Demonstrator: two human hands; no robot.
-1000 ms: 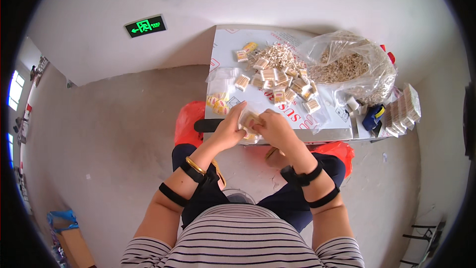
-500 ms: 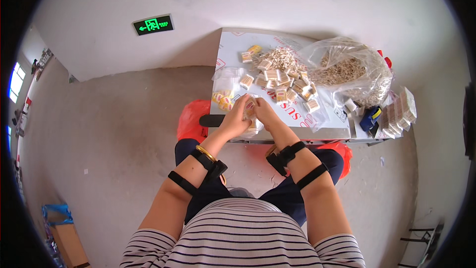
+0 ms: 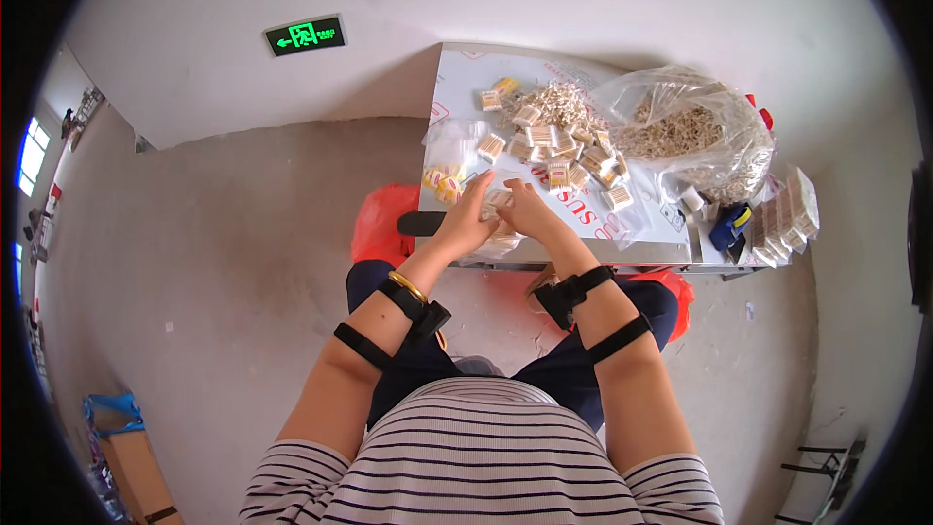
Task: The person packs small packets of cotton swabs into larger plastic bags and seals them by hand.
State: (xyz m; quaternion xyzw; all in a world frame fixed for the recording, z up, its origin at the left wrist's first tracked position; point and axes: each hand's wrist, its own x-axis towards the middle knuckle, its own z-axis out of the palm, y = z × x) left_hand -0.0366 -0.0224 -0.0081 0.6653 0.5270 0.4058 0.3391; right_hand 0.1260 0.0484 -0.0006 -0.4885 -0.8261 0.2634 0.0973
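At the near edge of the metal-topped table (image 3: 465,78), my left hand (image 3: 468,222) grips one side of a clear plastic bag (image 3: 498,245). Its fingers point up along the bag and the thumb presses inward. My right hand (image 3: 533,211) has bent fingers closed on the other side. A small pale pack (image 3: 499,198) shows between my hands, partly covered by fingers. Just beyond lie small packs of what look like wooden-stick cotton swabs (image 3: 559,176). Left of them is another clear bag (image 3: 455,144) with yellow-and-white packs (image 3: 444,182) at its near end.
A loose heap of swabs (image 3: 556,102) lies at the back. To its right stands a large clear sack (image 3: 685,131) of loose swabs. A blue-and-yellow tool (image 3: 731,227) and stacked packs (image 3: 785,219) sit far right. Red bags (image 3: 381,224) hang below the table.
My right fingers have risen and arched over the pack, and my left fingers have straightened upward. The whole view has shifted slightly.
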